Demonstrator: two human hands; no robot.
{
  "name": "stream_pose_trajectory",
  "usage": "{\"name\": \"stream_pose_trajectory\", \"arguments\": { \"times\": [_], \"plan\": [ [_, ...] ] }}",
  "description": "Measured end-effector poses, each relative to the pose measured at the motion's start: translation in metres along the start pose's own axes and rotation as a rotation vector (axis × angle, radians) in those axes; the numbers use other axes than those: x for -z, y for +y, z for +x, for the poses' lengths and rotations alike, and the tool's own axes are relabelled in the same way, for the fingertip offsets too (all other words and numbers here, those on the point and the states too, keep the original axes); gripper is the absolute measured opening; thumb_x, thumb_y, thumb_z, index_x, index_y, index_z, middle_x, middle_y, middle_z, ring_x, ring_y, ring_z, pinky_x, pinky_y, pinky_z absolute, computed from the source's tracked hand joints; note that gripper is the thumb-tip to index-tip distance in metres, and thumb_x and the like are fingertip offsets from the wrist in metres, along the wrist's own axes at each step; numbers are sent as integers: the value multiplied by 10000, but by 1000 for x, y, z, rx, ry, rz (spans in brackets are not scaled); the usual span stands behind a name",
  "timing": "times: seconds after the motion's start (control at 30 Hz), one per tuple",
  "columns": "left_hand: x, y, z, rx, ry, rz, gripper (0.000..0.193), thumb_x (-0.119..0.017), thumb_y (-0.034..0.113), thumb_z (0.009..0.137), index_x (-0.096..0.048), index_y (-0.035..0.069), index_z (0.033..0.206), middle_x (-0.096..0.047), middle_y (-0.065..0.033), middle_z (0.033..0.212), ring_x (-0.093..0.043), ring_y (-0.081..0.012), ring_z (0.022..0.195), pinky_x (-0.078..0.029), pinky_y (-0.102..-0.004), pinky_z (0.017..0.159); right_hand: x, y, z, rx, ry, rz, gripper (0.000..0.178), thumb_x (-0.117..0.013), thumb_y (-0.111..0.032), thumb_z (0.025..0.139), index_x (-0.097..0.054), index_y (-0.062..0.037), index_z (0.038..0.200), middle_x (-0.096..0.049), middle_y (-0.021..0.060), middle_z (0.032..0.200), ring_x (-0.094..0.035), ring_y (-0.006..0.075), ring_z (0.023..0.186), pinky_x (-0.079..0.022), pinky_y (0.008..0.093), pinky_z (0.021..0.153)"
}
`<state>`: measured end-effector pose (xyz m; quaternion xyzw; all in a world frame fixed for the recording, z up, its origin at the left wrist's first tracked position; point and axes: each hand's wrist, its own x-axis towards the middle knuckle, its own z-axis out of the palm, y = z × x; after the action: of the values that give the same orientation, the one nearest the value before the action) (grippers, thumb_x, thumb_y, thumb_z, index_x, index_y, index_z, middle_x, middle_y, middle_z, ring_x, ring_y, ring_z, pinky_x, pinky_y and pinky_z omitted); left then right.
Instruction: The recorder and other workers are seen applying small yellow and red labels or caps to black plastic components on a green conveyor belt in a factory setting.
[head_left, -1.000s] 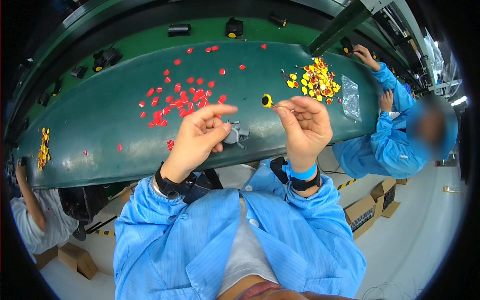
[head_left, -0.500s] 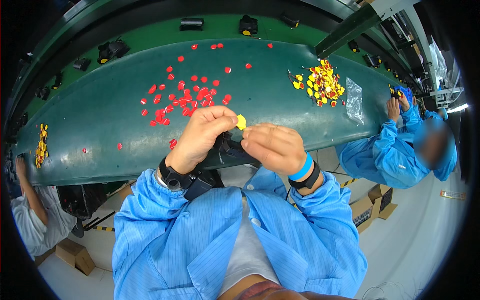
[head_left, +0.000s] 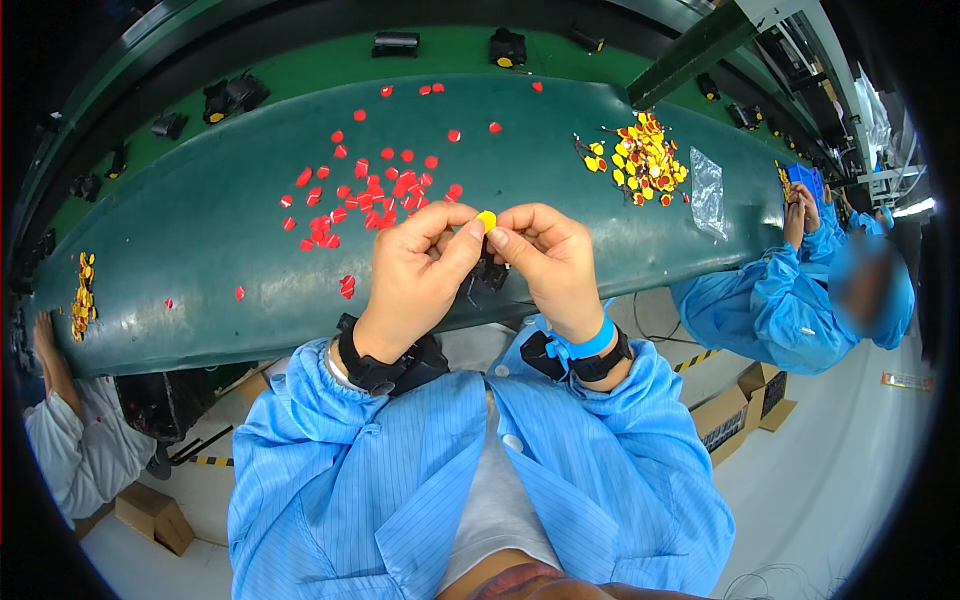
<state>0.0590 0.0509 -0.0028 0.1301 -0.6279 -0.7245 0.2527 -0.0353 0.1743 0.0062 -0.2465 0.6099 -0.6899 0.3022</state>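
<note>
A small round yellow disc is pinched between the fingertips of both hands, above the near part of the green table. My left hand grips its left side with thumb and bent fingers. My right hand closes on it from the right. Just below the fingers a black object with a thin cord shows, partly hidden by the hands. Beyond my left hand lie scattered red tabs, some overlapping. To the far right a heap of yellow and red discs with dark leads rests on the table.
A clear plastic bag lies right of the heap. Another yellow pile sits at the far left. Black devices stand along the green strip behind the table. A co-worker in blue works at the right; another person's arm is at the left.
My right hand has turned and moved up, its fingertips now on the disc. My left hand has shifted slightly right. Black devices on the strip behind have slid a little right.
</note>
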Motion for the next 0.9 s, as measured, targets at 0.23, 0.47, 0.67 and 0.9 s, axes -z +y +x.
{"name": "stream_pose_trajectory", "arguments": {
  "times": [0.23, 0.47, 0.67, 0.9],
  "plan": [
    [12, 7, -5, 234, -126, 87, 314, -577, 243, 942, -613, -16, 1116, -620, -8, 827, -526, -41, 642, -448, -191, 590, 18, -27, 7, 276, 238, -71, 67, -573, -56, 911, -578, 8, 929, -630, 65, 803, -593, 106, 710, -495, 240, 652],
    [27, 1, -7, 301, -95, -179, 287, -592, 87, 903, -563, -30, 1164, -640, -76, 940, -641, -137, 780, -532, -256, 712, 21, -29, -29, 160, 233, -38, 66, -584, -61, 906, -584, 5, 912, -616, 33, 747, -557, 69, 643, -455, 198, 583],
    [18, 2, -9, 301, -85, -238, 265, -554, -10, 894, -553, -49, 1157, -643, -106, 1020, -645, -143, 849, -541, -271, 763, 4, -4, -23, -8, 162, -57, 91, -600, -78, 902, -580, 11, 907, -612, 33, 743, -561, 57, 657, -457, 188, 579],
    [12, 4, -11, 281, -76, -252, 286, -564, -21, 888, -544, -49, 1171, -646, -122, 1010, -652, -167, 857, -546, -280, 776, -4, 0, -21, -10, 148, -15, 109, -605, -93, 904, -579, 13, 905, -617, 35, 759, -570, 61, 663, -472, 195, 587]
  ]
}}
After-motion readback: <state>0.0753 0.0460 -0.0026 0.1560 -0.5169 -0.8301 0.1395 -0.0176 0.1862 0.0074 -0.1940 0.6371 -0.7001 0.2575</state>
